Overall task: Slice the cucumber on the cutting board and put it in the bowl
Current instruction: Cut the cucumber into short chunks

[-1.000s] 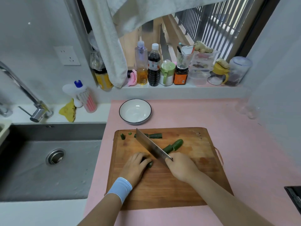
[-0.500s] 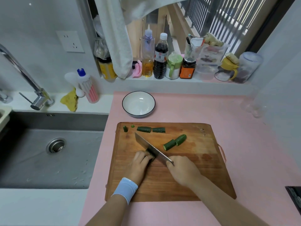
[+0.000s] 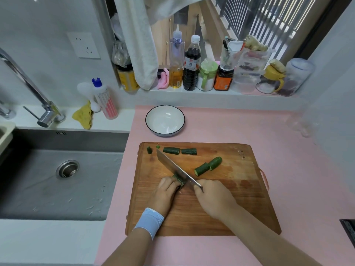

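Cleaver point(image 3: 172, 165): down from a second ago, when its raised blade hid the far segments; the edge now appears to rest across the piece being cut.
Right hand point(image 3: 213, 198): clenched round the cleaver's handle, which the fist hides.
Left hand point(image 3: 164, 192): fingers curled over a cucumber piece point(image 3: 179, 180), pinning it to the cutting board point(image 3: 240, 208) just beside the blade.
Done: cucumber divided into chunks. Two far segments point(image 3: 171, 150) lie end to end, two angled segments point(image 3: 201, 169) sit mid-board, and an end stub point(image 3: 149, 150) stands in the far left corner.
Left: slicing looks barely begun. Whether any slices have come off the held piece is hard to tell. The white bowl point(image 3: 165, 121) beyond the board holds nothing.
Surface: wooden board on a pink counter mat point(image 3: 288, 169).
Room: steel sink point(image 3: 48, 189) and faucet point(image 3: 28, 89) at left; bottles and jars point(image 3: 191, 73) line the windowsill.
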`<state>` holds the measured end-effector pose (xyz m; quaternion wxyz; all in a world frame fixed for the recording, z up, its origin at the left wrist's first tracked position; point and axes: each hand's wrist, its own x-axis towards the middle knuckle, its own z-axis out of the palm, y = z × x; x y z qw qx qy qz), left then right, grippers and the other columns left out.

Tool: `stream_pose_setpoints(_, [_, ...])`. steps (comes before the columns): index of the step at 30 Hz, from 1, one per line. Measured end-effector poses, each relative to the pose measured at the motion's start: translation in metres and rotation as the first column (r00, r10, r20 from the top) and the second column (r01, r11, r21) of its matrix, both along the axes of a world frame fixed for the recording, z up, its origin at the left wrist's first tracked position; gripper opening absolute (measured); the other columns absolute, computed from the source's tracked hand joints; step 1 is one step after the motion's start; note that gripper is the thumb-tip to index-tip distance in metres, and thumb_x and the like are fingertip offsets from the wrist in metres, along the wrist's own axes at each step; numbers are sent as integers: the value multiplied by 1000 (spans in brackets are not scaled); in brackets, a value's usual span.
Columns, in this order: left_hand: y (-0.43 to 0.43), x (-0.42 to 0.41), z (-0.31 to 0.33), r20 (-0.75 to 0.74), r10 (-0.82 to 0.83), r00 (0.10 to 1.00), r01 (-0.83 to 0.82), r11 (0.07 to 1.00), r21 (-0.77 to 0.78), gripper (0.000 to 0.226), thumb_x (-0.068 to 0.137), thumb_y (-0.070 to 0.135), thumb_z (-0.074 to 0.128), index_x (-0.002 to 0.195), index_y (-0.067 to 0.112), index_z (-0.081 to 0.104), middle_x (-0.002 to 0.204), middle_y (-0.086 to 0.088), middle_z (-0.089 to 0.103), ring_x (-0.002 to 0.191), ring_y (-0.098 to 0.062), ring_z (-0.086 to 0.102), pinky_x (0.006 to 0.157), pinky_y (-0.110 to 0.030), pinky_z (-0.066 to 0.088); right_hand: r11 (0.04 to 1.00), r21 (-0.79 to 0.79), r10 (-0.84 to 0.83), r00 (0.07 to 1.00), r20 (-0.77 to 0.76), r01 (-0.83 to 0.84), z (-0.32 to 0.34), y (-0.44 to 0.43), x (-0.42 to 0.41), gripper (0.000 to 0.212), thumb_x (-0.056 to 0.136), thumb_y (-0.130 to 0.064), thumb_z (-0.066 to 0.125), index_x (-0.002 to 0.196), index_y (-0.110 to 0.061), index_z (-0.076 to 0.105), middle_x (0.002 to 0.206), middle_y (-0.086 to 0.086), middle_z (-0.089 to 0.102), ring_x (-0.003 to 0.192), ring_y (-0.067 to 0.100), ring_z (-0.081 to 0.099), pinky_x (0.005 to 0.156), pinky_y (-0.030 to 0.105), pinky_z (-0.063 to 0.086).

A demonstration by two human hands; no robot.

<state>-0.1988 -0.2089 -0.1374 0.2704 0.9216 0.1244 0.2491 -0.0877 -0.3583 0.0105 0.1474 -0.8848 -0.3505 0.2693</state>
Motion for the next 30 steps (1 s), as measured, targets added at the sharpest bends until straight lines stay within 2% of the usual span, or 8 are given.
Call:
stream_pose_setpoints(3, [0,1,0,2,-4,1000,4,1000,0,24,88,1,68,107,15,63,109,2,57,107,-12,50,99,-15,36,1000,-4,5,1000,11,-5,1,1,-3,29,103,-34,40,84,-26,60,69,-6,59,60,13,52,51,30,35])
stream_pose_setpoints(10, [0,0,1,3,-4,1000,4,1000,12,22,89,2,64,107,14,63,109,2,56,106,-13,50,98,-13,35,999,-40,16,1000,24,-15,8,0,-4,29,103,-33,40,88,-24,64,72,-4,62,63,14,56,52,30,37])
stream_pose_setpoints(17, [0,0,1,-3,6,1000,-6,1000,0,18,92,6,61,107,15,63,110,2,57,108,-9,48,98,-11,33,994,-99,37,999,15,-35,16,3,-3,29,104,-31,39,86,-24,60,73,-5,59,64,14,54,52,29,36])
stream_pose_setpoints(22, [0,0,1,8,15,1000,-15,1000,-9,18,91,5,64,106,14,65,109,2,57,108,-9,49,97,-16,39,987,-158,39,999,2,-39,17,10,-3,31,104,-32,38,79,-25,53,75,-2,59,65,18,55,53,29,38])
stream_pose_setpoints(30, [1,2,0,19,26,999,-26,1000,0,17,91,4,65,105,13,66,110,2,57,107,-14,53,93,-22,45,963,-259,61,998,-31,-67,24,10,7,29,105,-31,38,98,-19,63,84,1,63,73,19,60,59,30,45])
